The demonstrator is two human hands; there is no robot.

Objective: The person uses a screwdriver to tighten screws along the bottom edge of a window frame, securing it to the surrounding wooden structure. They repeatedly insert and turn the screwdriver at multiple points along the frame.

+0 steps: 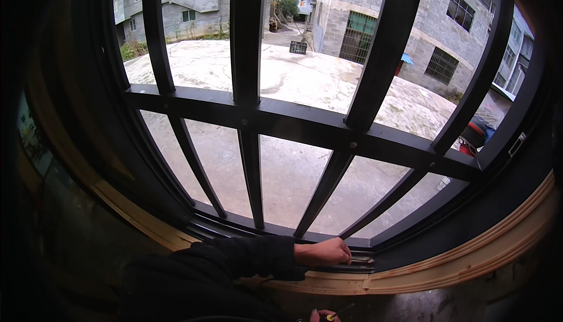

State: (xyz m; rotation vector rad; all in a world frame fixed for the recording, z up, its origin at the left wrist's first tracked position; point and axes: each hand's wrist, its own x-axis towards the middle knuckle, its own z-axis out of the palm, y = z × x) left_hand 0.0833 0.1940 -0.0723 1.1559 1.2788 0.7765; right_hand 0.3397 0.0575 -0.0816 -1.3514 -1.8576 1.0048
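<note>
My left hand reaches in from the left in a black sleeve, down to the lower window track. Its fingers are curled closed at the track's right end, beside a thin, pale, narrow piece. Whether the fingertips grip that piece or only touch the track is too small to tell. At the bottom edge of the picture, my right hand shows only in part. It is closed on a screwdriver with a yellow and black handle and a thin shaft pointing up and to the right.
Black window bars stand just beyond my hands, joined by a crossbar with bolts. A light wooden sill curves along the frame's lower side. Outside lie a concrete yard, a dark crate and grey block buildings.
</note>
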